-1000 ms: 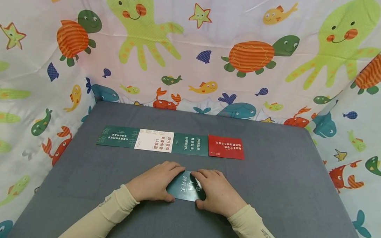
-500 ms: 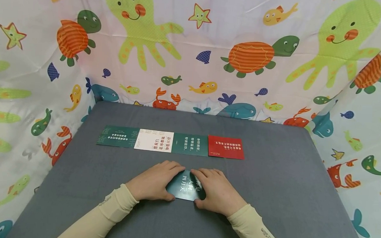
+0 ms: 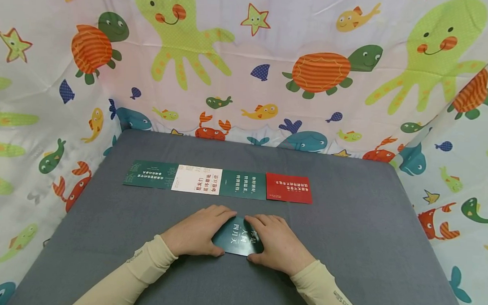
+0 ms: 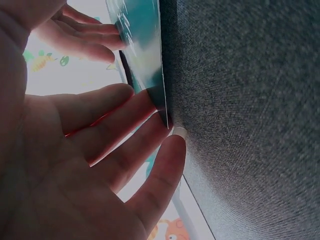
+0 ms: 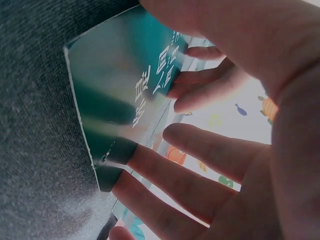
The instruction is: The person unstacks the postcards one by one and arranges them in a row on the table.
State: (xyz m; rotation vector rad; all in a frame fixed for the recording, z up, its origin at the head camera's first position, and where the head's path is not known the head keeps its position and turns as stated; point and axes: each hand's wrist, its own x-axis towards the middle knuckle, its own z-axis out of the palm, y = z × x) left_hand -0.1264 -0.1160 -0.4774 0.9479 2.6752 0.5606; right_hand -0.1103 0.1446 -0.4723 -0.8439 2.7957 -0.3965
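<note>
A glossy dark green card (image 3: 238,237) with white characters is between my two hands, low over the grey table. My left hand (image 3: 198,231) holds its left end, the thumb at the near edge and the fingertips at the far edge. The right end is held the same way by my right hand (image 3: 279,243). In the left wrist view, the fingertips (image 4: 155,102) meet the card (image 4: 142,42) at its edge, close to the cloth. The right wrist view shows two fingers (image 5: 165,170) against the card's far edge; the index finger stands off it.
Behind the hands lies a row of cards: a green one (image 3: 150,174), a white one (image 3: 196,179), another green one (image 3: 243,185) and a red one (image 3: 289,188). A grey cloth covers the table (image 3: 354,228). A curtain (image 3: 238,89) printed with sea animals surrounds it.
Both hands keep hold of the card's ends. Hands and card have shifted only very slightly away from the person. The row of cards stays put.
</note>
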